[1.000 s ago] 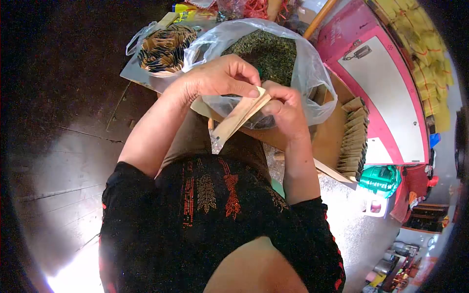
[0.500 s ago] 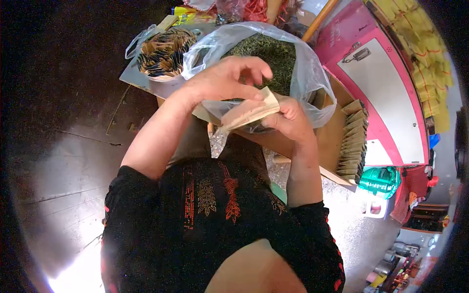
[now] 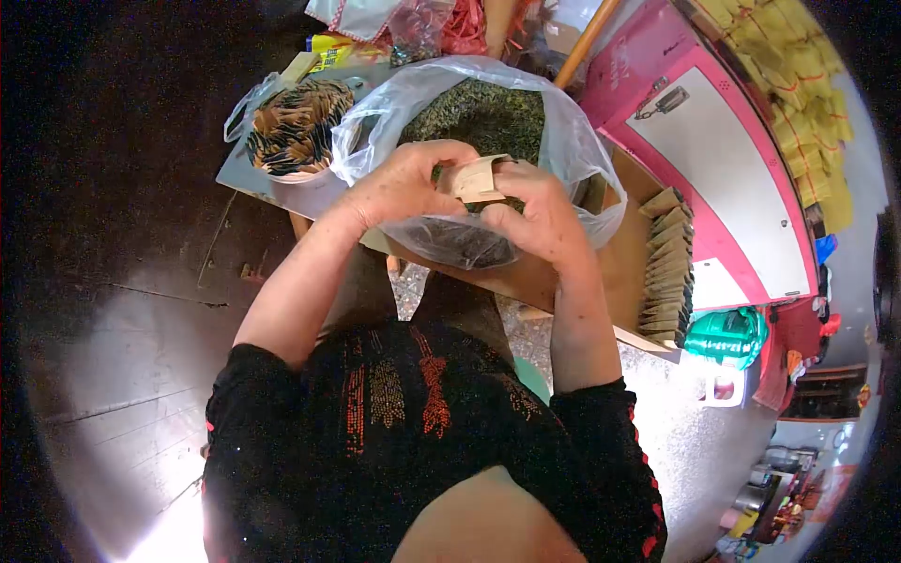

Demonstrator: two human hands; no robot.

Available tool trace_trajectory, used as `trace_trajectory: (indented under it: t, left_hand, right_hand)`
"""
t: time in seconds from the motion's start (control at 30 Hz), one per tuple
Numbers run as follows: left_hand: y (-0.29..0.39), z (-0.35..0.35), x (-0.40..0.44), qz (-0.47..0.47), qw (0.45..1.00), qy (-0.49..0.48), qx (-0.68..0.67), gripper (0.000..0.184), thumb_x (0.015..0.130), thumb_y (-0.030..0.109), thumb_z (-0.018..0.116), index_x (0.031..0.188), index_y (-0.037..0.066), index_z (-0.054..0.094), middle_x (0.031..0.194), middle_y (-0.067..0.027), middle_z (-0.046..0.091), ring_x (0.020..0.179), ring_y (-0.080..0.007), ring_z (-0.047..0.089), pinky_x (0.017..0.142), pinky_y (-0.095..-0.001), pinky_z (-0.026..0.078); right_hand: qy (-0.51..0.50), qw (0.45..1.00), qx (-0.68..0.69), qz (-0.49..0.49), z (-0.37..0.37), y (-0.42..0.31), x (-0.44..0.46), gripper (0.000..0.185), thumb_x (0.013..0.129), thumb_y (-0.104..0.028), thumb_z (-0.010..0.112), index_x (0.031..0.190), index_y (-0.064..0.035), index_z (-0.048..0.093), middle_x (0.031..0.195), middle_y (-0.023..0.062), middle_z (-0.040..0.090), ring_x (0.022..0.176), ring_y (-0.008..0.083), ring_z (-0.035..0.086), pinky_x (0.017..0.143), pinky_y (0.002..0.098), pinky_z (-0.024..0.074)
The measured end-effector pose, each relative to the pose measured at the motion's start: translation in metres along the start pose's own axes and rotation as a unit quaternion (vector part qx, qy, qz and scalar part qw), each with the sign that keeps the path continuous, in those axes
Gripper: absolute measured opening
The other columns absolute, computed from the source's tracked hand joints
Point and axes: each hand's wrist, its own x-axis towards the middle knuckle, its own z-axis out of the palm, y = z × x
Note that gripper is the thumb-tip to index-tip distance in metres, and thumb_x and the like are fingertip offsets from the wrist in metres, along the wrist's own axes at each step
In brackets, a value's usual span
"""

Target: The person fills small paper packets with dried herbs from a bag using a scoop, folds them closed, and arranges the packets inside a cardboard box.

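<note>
Both hands meet over a clear plastic bag (image 3: 582,141) filled with dark green dried leaves (image 3: 479,113). A small pale paper packet (image 3: 477,180) is between them. My left hand (image 3: 408,185) has its fingers curled round the packet's left side, the fingertips partly hidden behind it. My right hand (image 3: 533,211) grips the packet's right edge, with the thumb low in front and the fingers behind. Under the hands, the front of the bag hangs over the edge of a brown board (image 3: 624,272).
A round container of folded brown packets (image 3: 298,129) stands at the left on the table (image 3: 249,178). A row of similar packets (image 3: 668,272) lines the board's right side. Beyond are a pink-and-white cabinet (image 3: 718,141), a wooden pole (image 3: 589,42) and a green bag (image 3: 727,338).
The paper has moved from a long slanted position in front of the bag to over the leaves, now upright and shorter-looking. My left hand has closed round its left side. The view has shifted slightly.
</note>
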Motion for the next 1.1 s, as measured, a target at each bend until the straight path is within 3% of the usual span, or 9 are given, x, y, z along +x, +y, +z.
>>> trace_trajectory:
  t: [0.07,0.33,0.4,0.57,0.67,0.7,0.83,1.0,1.1]
  left_hand:
    - [-0.005,0.001,0.0,0.05,0.997,0.052,-0.02,0.051,0.063,0.007,0.079,0.109,0.004,0.058,0.09,-0.0067,0.062,0.086,-0.0155,0.059,0.077,-0.0311,0.048]
    - [-0.006,-0.001,-0.005,0.026,0.995,0.091,0.037,0.049,0.064,0.003,0.078,0.108,0.004,0.057,0.094,-0.0047,0.061,0.086,-0.0128,0.056,0.077,-0.0281,0.048]
    - [-0.011,-0.001,-0.005,0.022,0.995,0.092,0.017,0.049,0.065,0.002,0.078,0.109,0.004,0.057,0.095,-0.0041,0.06,0.086,-0.0121,0.055,0.076,-0.0273,0.048]
    - [-0.03,-0.01,-0.011,-0.03,0.993,0.099,-0.05,0.053,0.068,-0.003,0.076,0.116,0.004,0.054,0.104,-0.0028,0.059,0.093,-0.0112,0.055,0.078,-0.0262,0.049]
    - [-0.024,-0.012,-0.013,-0.051,0.993,0.102,-0.038,0.057,0.068,-0.008,0.074,0.119,0.005,0.052,0.108,-0.0031,0.06,0.096,-0.0113,0.056,0.082,-0.0258,0.049]
    - [-0.022,-0.013,-0.014,-0.057,0.991,0.107,-0.055,0.058,0.068,-0.008,0.074,0.12,0.005,0.052,0.108,-0.0037,0.06,0.097,-0.0117,0.056,0.082,-0.0261,0.049]
    - [-0.021,-0.015,-0.012,-0.07,0.989,0.115,-0.063,0.059,0.068,-0.007,0.075,0.121,0.006,0.051,0.108,-0.0058,0.06,0.096,-0.0139,0.057,0.081,-0.0268,0.05]
    - [-0.023,-0.018,-0.011,-0.112,0.982,0.134,-0.07,0.06,0.069,-0.006,0.075,0.122,0.008,0.051,0.108,-0.0065,0.06,0.096,-0.0148,0.058,0.08,-0.0277,0.05]
    - [-0.035,-0.018,-0.009,-0.105,0.979,0.133,-0.114,0.06,0.07,-0.004,0.075,0.123,0.009,0.05,0.107,-0.0068,0.061,0.097,-0.0154,0.058,0.081,-0.0292,0.05]
  right_hand:
    - [-0.006,0.999,-0.018,-0.029,0.0,0.003,0.005,0.031,0.067,-0.015,0.065,0.096,-0.0039,0.065,0.093,0.0124,0.06,0.094,0.0327,0.054,0.083,0.0401,0.0424]
    - [-0.016,0.998,-0.055,0.007,0.003,-0.012,0.013,0.032,0.067,-0.01,0.064,0.097,-0.0005,0.063,0.093,0.014,0.061,0.091,0.0311,0.056,0.082,0.0361,0.0447]
    - [0.019,0.998,0.055,-0.036,0.0,-0.009,0.015,0.032,0.067,-0.007,0.063,0.098,0.0001,0.064,0.099,0.0141,0.062,0.091,0.0299,0.058,0.085,0.0343,0.0449]
    - [0.127,0.977,0.173,-0.003,-0.015,0.011,0.008,0.026,0.073,-0.001,0.06,0.099,-0.0016,0.067,0.108,0.0072,0.064,0.081,0.0095,0.055,0.076,0.0248,0.0458]
    - [0.151,0.985,0.078,0.044,-0.015,0.046,0.006,0.027,0.074,0.0,0.06,0.1,-0.0024,0.067,0.104,0.0068,0.065,0.079,0.0088,0.054,0.072,0.0247,0.0453]
    - [0.114,0.98,0.012,0.163,-0.014,0.042,0.005,0.031,0.073,0.003,0.059,0.102,-0.0063,0.067,0.096,0.0079,0.064,0.079,0.0135,0.058,0.07,0.0279,0.0461]
    - [0.032,0.977,-0.171,0.122,0.014,0.066,0.002,0.044,0.069,0.005,0.055,0.108,-0.0139,0.064,0.081,0.012,0.061,0.076,0.0309,0.06,0.07,0.0381,0.0473]
    - [0.061,0.978,-0.13,0.153,0.037,0.065,0.011,0.045,0.069,0.0,0.059,0.112,-0.0138,0.061,0.081,0.0155,0.061,0.079,0.0328,0.061,0.072,0.0406,0.0478]
    - [0.018,0.978,-0.19,0.079,0.047,0.079,0.014,0.042,0.069,-0.001,0.058,0.109,-0.012,0.062,0.082,0.0161,0.061,0.081,0.0346,0.061,0.073,0.0419,0.0485]
